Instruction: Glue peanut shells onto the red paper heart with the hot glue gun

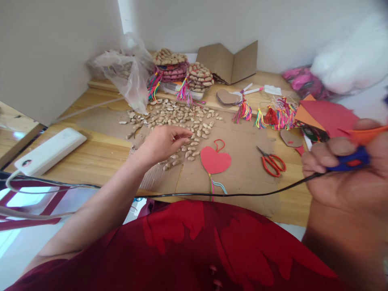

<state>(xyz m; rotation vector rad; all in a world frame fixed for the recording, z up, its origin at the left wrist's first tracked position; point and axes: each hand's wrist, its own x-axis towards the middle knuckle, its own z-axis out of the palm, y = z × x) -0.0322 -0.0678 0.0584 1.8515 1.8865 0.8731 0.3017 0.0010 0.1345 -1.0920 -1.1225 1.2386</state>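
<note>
My left hand (163, 143) is over the right part of a spread of loose peanuts (172, 115), its thumb and fingertips nearly together in a pinch. Whether a peanut is between them is hidden. Close to the camera at the right, my right hand (342, 169) is closed around a blue and orange glue gun (353, 159), partly covered by the fingers. Its black cord (251, 195) runs leftward across the front. Between the hands, a red paper heart (216, 160) with a red loop and colored strings lies flat on the cardboard (242, 161).
Red-handled scissors (273, 161) lie right of the heart. Behind stand peanut-covered stacks (200, 76), a plastic bag (130, 76), a folded cardboard piece (227, 62), cardboard hearts (228, 98) and colorful tassels (283, 113). A white power bank (51, 151) sits at left; red paper (329, 115) lies at right.
</note>
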